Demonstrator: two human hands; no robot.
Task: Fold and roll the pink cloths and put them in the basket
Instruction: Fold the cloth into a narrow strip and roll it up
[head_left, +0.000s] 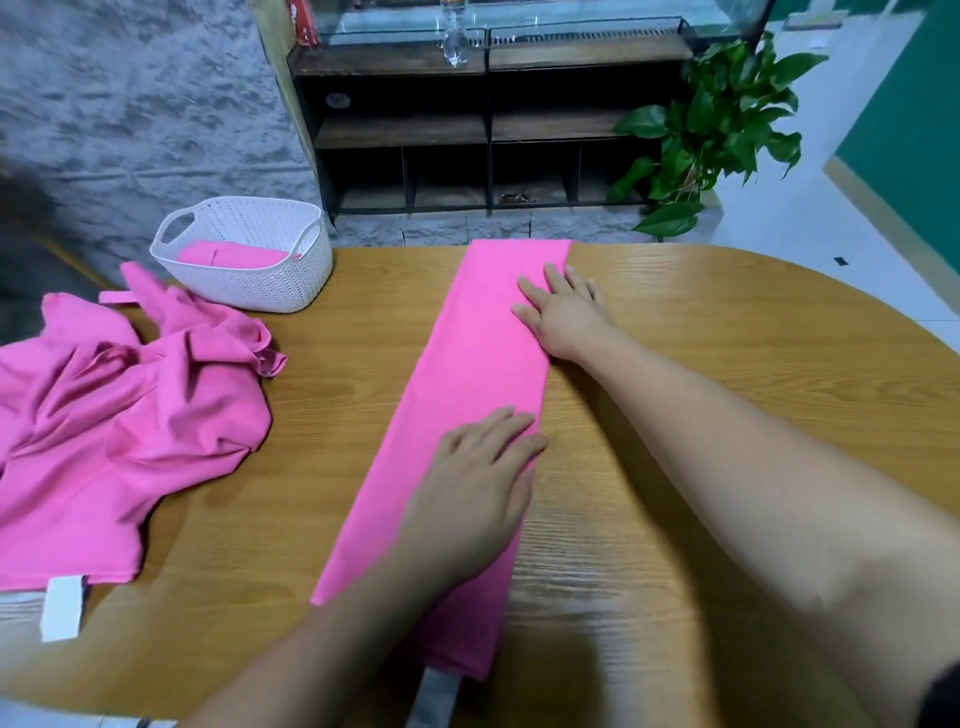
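**Hands flat on the folded pink cloth (478, 364)**

Left hand (478, 483) lies palm down on the near half of the folded pink cloth, fingers straight and together, gripping nothing; its fingertips reach the cloth's right edge. Right hand (563, 312) rests on the far half in the same way, fingers spread and relaxed. Its heel sits at the right edge and its fingers point across the cloth.

This cloth is a long narrow strip running away from the person across the counter (727, 338). Its far end is at the counter's far edge, and its near end passes under the left forearm.

Right of the strip is bare wood out to the rounded rim. Left of the strip a band of bare wood separates it from a heap of loose pink cloths (130, 415), crumpled and hanging over the counter's left edge. Beyond that heap, left of the strip's far end, stands the white basket (291, 291) with a rolled pink cloth (228, 255) inside. Behind the strip's far end, off the counter, are a dark shelf unit (467, 130) and a leafy plant (717, 124).
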